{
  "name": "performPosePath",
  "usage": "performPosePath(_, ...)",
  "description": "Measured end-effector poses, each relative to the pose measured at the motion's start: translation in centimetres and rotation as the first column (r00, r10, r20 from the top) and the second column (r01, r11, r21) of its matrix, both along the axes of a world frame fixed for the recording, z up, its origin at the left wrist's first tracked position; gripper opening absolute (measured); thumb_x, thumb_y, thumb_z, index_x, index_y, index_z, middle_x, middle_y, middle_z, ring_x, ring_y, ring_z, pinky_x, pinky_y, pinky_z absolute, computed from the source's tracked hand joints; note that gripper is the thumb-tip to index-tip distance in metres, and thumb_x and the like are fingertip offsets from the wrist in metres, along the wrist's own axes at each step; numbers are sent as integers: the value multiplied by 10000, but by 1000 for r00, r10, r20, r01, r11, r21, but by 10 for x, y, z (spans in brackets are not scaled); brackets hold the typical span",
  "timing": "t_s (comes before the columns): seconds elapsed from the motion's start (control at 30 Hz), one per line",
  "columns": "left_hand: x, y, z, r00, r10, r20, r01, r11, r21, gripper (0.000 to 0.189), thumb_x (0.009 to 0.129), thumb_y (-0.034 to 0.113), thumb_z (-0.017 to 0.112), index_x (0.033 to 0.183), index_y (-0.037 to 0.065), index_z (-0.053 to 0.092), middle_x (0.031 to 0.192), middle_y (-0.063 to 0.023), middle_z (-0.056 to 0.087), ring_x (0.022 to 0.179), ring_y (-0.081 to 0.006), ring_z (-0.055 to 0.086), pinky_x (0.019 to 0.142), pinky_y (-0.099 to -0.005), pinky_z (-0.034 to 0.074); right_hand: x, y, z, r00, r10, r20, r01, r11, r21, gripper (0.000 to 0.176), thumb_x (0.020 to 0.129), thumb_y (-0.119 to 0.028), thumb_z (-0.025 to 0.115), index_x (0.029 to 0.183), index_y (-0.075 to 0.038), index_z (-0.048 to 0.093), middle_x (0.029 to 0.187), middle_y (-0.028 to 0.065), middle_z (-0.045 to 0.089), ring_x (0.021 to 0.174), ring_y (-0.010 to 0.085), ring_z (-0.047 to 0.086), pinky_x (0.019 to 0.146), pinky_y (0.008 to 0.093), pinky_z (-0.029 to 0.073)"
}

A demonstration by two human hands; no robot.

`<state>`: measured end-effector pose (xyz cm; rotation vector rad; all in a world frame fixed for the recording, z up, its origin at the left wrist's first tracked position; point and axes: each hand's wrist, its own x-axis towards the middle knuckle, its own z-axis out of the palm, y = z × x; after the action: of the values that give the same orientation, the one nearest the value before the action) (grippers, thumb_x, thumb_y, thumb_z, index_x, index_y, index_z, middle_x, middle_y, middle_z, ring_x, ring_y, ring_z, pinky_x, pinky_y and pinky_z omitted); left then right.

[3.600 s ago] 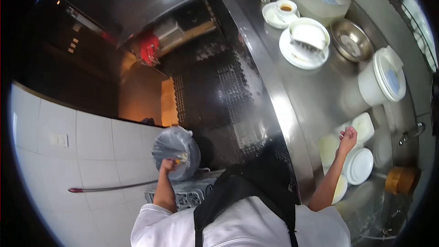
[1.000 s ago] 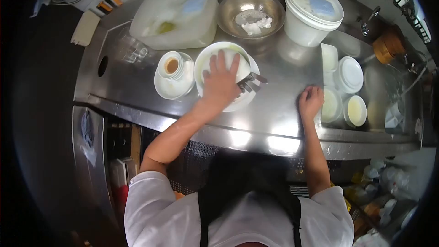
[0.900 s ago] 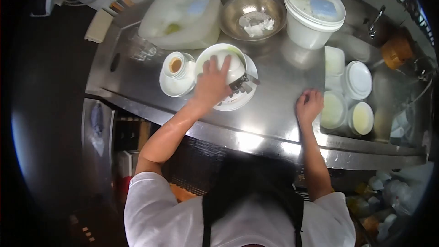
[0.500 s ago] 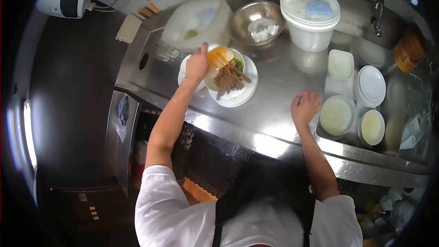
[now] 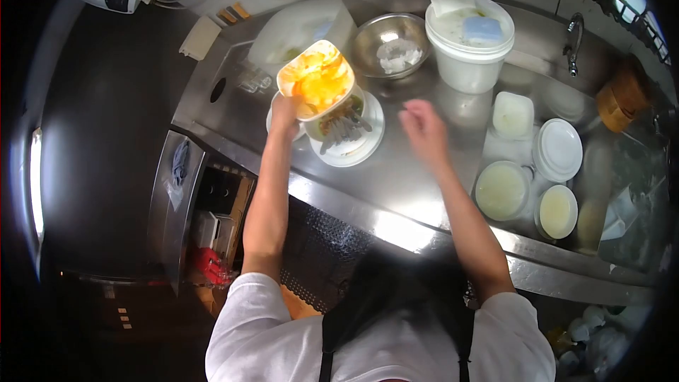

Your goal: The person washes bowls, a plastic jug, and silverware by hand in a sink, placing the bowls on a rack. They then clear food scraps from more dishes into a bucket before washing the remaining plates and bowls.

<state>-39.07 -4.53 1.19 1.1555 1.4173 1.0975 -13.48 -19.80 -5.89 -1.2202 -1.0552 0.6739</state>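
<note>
My left hand grips the near-left edge of a white squarish bowl, which is tilted up and smeared inside with orange sauce. Below it, another bowl with green and brown food scraps and several pieces of cutlery rests on stacked white plates. A white dish is partly hidden behind my left wrist. Over the counter, right of the plates, hovers my right hand; it is somewhat blurred, with loosely bent fingers and nothing visible in them.
At the back stand a translucent tub, a steel bowl holding white tissue, and a white bucket with cloths on top. Several white dishes sit in the sink at right, below a tap. Glasses stand at left.
My left hand has lifted the sauce-smeared bowl off the scraps bowl and tipped its inside toward me. My right hand has moved left, away from the sink, toward the plates. The view has shifted slightly.
</note>
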Motion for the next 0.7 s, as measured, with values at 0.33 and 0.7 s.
performPosePath(0.33,194,-120,-41,893,-443,84,445,895,-13,352,879,99,536,1199,-23,453,1081,-130,588,920,-193,614,720,-274,525,75,-62,9,772,-114,-625,-33,975,-219,486,781,-61,499,1248,43,413,1060,164,592,820,206,655,515,285,573)
performPosePath(0.7,182,-190,-90,688,-700,-193,682,714,-157,528,908,195,553,1343,14,315,1121,-142,590,1017,-180,567,801,-304,483,250,-54,-131,741,-653,-158,482,681,-551,484,732,-73,492,1202,33,444,996,207,608,671,262,660,423,292,527)
